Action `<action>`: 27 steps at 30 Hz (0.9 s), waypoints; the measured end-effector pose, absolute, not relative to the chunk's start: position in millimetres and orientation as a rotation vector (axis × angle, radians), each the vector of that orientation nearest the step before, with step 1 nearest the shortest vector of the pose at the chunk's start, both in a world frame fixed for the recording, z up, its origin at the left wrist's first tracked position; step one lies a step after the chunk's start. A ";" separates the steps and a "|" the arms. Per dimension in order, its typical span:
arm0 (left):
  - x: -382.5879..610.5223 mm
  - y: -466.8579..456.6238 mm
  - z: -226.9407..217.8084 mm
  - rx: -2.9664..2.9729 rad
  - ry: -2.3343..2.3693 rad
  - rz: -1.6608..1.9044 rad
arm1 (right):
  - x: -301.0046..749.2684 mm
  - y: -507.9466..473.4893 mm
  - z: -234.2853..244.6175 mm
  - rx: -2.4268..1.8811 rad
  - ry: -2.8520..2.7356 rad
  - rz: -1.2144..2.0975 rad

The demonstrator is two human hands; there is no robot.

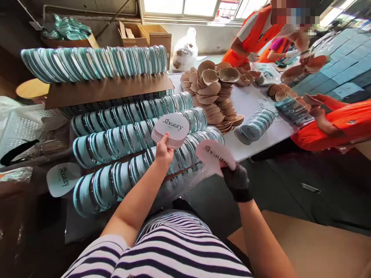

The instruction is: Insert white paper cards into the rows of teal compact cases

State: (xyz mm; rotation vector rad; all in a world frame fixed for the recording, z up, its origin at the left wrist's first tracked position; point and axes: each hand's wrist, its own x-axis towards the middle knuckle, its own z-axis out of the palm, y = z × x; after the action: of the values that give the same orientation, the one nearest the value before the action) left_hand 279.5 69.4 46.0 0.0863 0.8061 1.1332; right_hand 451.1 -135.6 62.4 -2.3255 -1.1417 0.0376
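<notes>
In my bare left hand (164,151) is a small stack of rounded white cards (173,126), the top one printed "beauty". My right hand (236,178) wears a black mesh glove and grips a card (213,154) with the same print, smeared by motion. Below and behind both hands lie long rows of round, pale blue-green wrapped discs (116,144) standing on edge. Another printed card (63,179) rests at the left end of the nearest row.
Brown cupped pieces (214,88) are piled on the white table (246,102). A short row of wrapped discs (257,122) lies to the right. Co-workers in orange vests (348,123) work beyond. A cardboard sheet (110,88) carries another row. Flattened cardboard (313,243) lies at lower right.
</notes>
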 end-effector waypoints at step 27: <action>270.5 75.2 30.6 0.025 0.798 1.018 | 408.7 -77.2 8.0 -2.388 -1.802 0.175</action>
State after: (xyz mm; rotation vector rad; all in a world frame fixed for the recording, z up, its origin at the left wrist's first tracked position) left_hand 270.5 75.2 30.6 0.0251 0.7983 1.0181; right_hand 408.7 -77.2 8.0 -2.3877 -1.8021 0.1753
